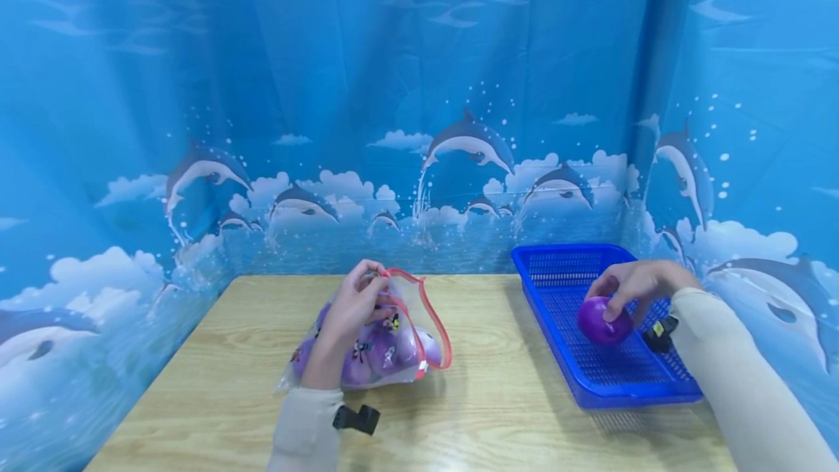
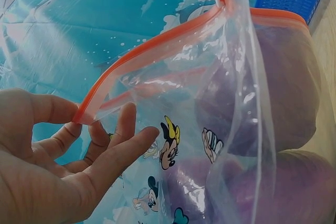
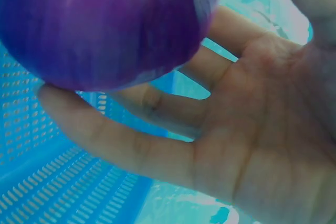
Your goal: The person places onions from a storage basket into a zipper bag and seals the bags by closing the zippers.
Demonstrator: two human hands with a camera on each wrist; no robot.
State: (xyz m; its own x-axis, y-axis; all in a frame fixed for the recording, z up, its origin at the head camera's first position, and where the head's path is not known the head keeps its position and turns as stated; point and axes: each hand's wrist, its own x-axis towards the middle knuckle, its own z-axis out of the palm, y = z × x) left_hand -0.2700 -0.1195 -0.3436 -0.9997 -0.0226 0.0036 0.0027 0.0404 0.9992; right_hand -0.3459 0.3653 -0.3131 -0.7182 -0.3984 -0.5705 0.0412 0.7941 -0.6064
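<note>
My left hand (image 1: 354,304) pinches the orange-red zip edge of a clear zip bag (image 1: 367,377) between thumb and finger, and its mouth gapes to the right. Cartoon mouse figures are printed on the plastic. Inside lie several purple onions (image 2: 283,93), partly blurred by the film. Over the blue basket (image 1: 547,333), my right hand (image 1: 632,288) grips one glossy purple onion (image 1: 603,323) with thumb and fingers. In the right wrist view the fingers (image 3: 94,129) curl beneath the onion (image 3: 105,30); whether it touches the basket floor is unclear.
Both the bag and the basket rest on a light wood-grain table (image 1: 485,399), the basket at the right. A blue curtain (image 1: 393,93) with dolphins and clouds hangs behind and around the sides. Each wrist carries a small black camera (image 1: 357,419).
</note>
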